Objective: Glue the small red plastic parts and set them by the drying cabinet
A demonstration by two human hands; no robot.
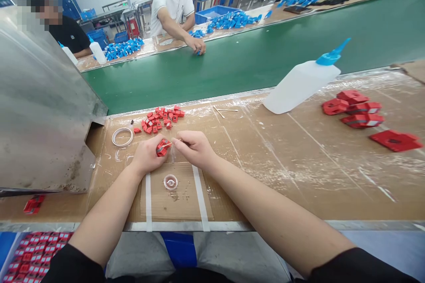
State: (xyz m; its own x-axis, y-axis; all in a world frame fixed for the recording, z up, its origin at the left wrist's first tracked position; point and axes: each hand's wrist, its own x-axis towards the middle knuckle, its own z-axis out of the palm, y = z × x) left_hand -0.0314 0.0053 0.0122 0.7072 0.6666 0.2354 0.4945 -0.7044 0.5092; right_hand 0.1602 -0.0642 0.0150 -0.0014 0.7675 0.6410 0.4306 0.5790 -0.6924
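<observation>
My left hand point(148, 154) is closed around a small red part point(162, 147) with a grey band. In my right hand point(195, 149) a thin cotton swab point(170, 143) is pinched, its tip against the red part. Just beyond my hands lies a pile of small red pieces point(158, 119). A small round clear dish point(170, 182) sits on a cardboard sheet point(175, 208) nearer to me. To the left of the pile is a roll of tape point(122, 137). Two loose swabs point(227, 110) rest beyond my right hand.
A white bottle with a blue nozzle point(299, 86) and larger red parts point(361, 108) are at the right. A metal housing point(43, 110) stands at the left. Across the green belt point(232, 62), people sit by blue pieces point(232, 20). A bin of red parts point(36, 252) is lower left.
</observation>
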